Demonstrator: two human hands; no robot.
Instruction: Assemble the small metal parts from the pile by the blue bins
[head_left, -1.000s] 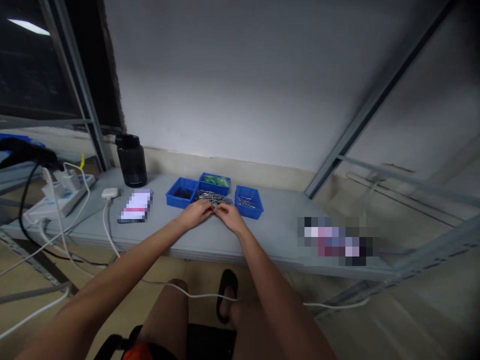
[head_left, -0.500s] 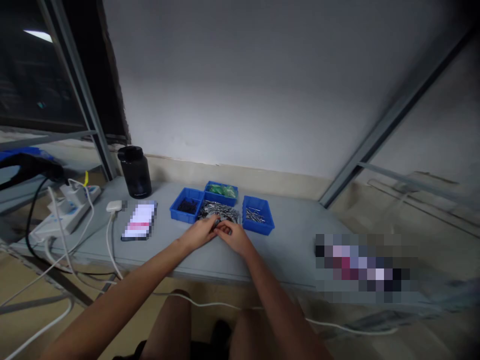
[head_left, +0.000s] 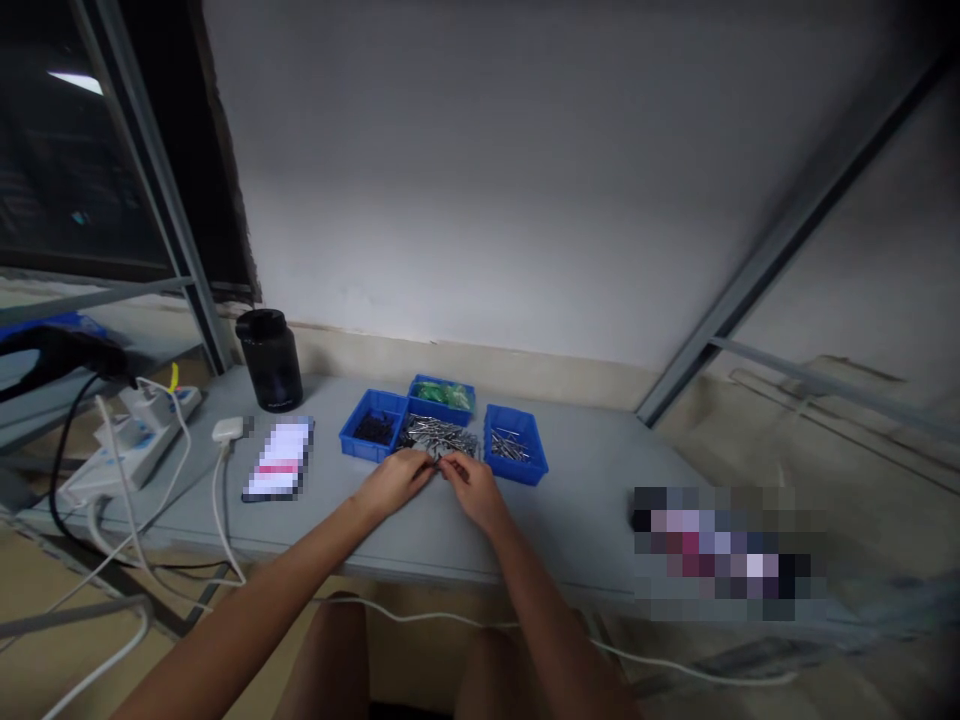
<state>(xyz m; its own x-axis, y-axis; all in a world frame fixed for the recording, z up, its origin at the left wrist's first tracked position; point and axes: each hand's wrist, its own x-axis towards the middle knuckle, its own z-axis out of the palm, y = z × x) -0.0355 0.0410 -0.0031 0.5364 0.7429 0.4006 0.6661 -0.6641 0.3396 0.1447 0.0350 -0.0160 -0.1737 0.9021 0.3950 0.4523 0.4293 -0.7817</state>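
My left hand (head_left: 401,478) and my right hand (head_left: 466,482) meet fingertip to fingertip just in front of a pile of thin silvery metal pieces (head_left: 441,434). Both hands are closed in a pinch; whatever sits between the fingers is too small and hidden to name. Left of the pile stands a blue bin (head_left: 367,448) with small dark parts (head_left: 375,428) inside. Behind the pile, another blue bin (head_left: 442,408) holds green plastic-looking material (head_left: 444,392). To the right, a third blue bin (head_left: 517,466) contains some thin metal pieces (head_left: 510,445).
A phone (head_left: 279,458) with a lit screen lies left of the bins, near a white charger (head_left: 229,430). A black bottle (head_left: 270,362) stands behind them. White cables run from a power strip (head_left: 135,445) past the table's front edge. A pixelated object (head_left: 716,550) lies at the right.
The view has tilted up slightly, so the table things sit lower. My fingertips have shifted: the left hand is turned more knuckles-up and the dark thing seen at its fingers no longer shows clearly.
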